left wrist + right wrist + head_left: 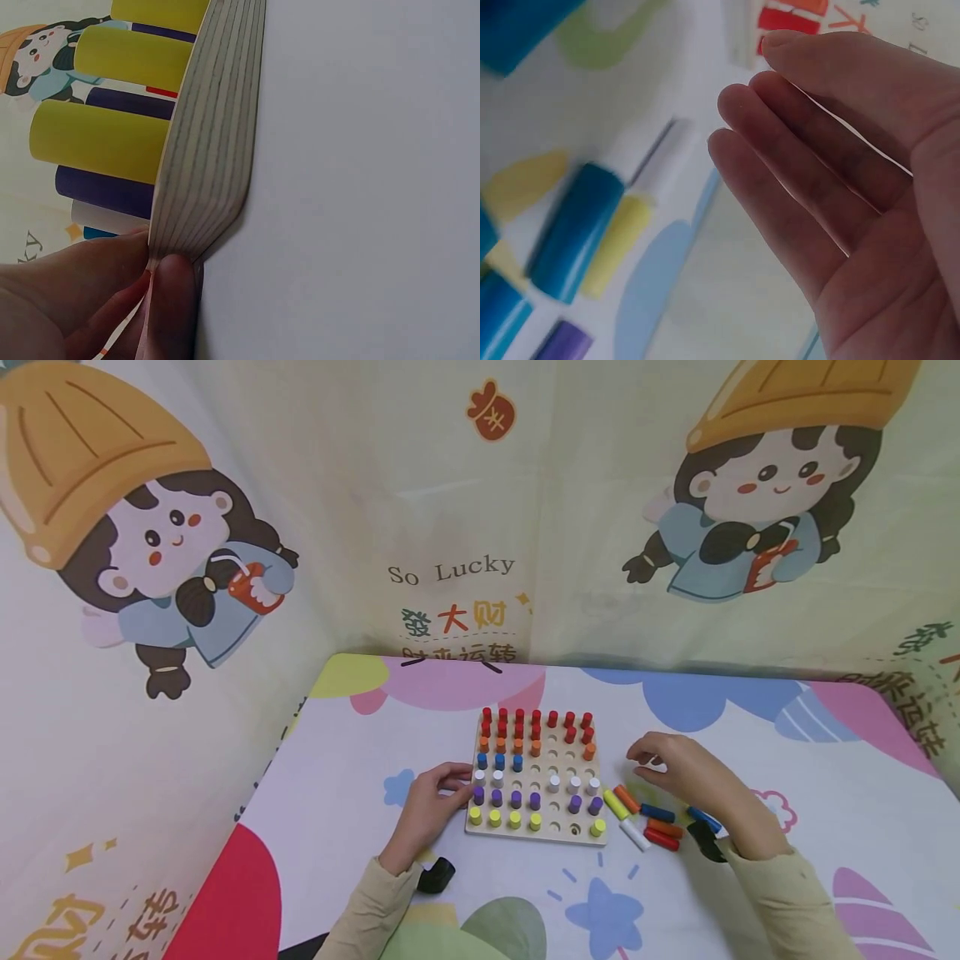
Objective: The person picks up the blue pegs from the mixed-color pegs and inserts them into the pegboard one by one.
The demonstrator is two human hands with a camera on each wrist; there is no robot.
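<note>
I see the left hand (431, 802) pinching the edge of the pegboard (543, 833); the right hand (681, 766) is released, near the loose pegs (657, 813).

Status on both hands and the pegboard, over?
Left hand grips the pegboard. Right hand empty, above table. Pegboard partly filled; loose pegs to its right.

Surroundings, head view
Before you, a cream backdrop cloth (577, 543) shows two hatted cartoon figures (172, 527) flanking "So Lucky" lettering (452, 570); below it, your table cover (337, 752) bears printed blue stars (604, 912).
</note>
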